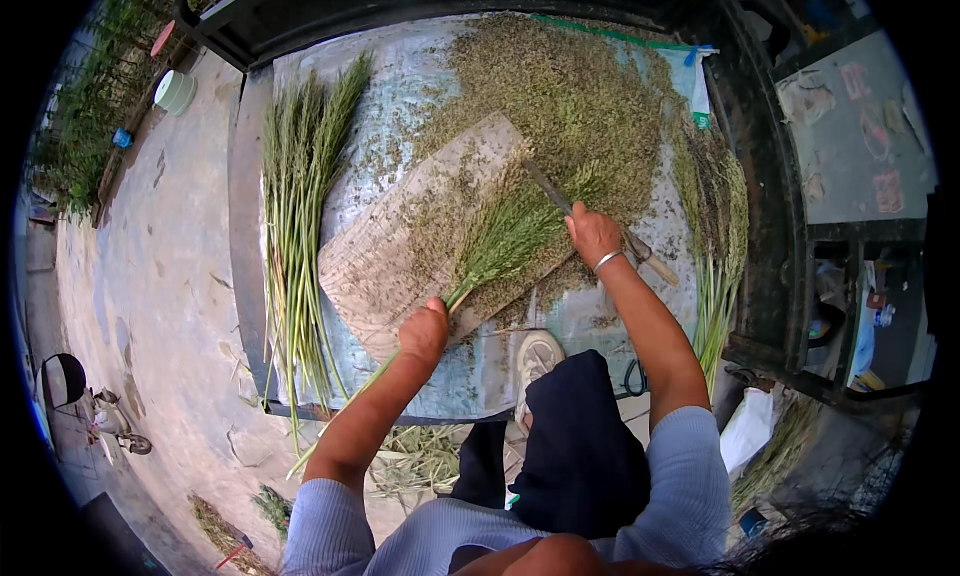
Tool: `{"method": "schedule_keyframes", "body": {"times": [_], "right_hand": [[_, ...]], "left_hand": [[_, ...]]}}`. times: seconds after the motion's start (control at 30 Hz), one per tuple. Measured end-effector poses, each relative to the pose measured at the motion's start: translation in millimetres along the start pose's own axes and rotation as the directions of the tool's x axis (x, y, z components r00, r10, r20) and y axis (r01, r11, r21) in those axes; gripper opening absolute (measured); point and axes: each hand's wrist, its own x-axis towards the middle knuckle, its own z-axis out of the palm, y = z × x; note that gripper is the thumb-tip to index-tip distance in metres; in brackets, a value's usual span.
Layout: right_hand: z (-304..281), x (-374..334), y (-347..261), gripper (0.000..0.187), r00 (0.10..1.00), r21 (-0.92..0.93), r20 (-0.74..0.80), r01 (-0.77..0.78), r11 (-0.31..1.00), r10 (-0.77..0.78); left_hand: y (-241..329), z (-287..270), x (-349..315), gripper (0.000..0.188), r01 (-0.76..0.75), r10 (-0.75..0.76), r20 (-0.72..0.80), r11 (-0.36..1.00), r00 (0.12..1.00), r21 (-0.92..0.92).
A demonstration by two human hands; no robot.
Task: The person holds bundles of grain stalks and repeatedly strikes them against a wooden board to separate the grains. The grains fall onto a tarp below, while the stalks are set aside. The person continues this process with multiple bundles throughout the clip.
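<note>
Clenching left hand low at centre, extending right arm farther forward, with right hand apparently closed too.

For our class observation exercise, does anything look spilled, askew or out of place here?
Yes. One shoe appears to rest on the sheet, near the loose seeds, an odd place for a foot. The board also looks askew, lying slantwise across the sheet with seeds scattered over it.
</note>
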Motion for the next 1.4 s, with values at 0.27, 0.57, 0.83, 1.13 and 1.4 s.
{"method": "schedule_keyframes", "body": {"times": [0.27,0.57,0.83,1.13,1.4], "right_hand": [[-37.1,-46.0,-43.0,0.027,0.957,0.145,-0.287,-0.001,0.989,0.042],[29.4,-84.8,-75.8,0.03,0.995,0.231,-0.097,0.05,0.972,-0.028],[4.3,-101.0,-67.7,0.027,0.982,0.364,-0.167,-0.022,0.931,0.089],[-1.6,-83.7,-134.6,0.009,0.861,0.135,-0.134,0.507,0.852,-0.491],[-14.7,6.4,17.5,0.013,0.99,-0.112,-0.141,-0.005,0.994,-0.011]], "left_hand": [[-2.4,16.3,-7.1,0.019,0.062,-0.047,0.071,0.973,0.996,-0.221],[-18.9,-32.4,-9.5,0.024,0.616,0.601,0.448,-0.097,0.662,-0.782],[9.8,-27.0,-24.2,0.028,0.473,0.31,0.485,0.119,0.817,-0.873],[-12.5,1.8,9.1,0.045,-0.024,0.071,0.044,0.749,0.997,-0.662],[-6.1,-11.0,3.1,0.044,0.294,0.069,0.366,0.469,0.928,-0.833]]}}
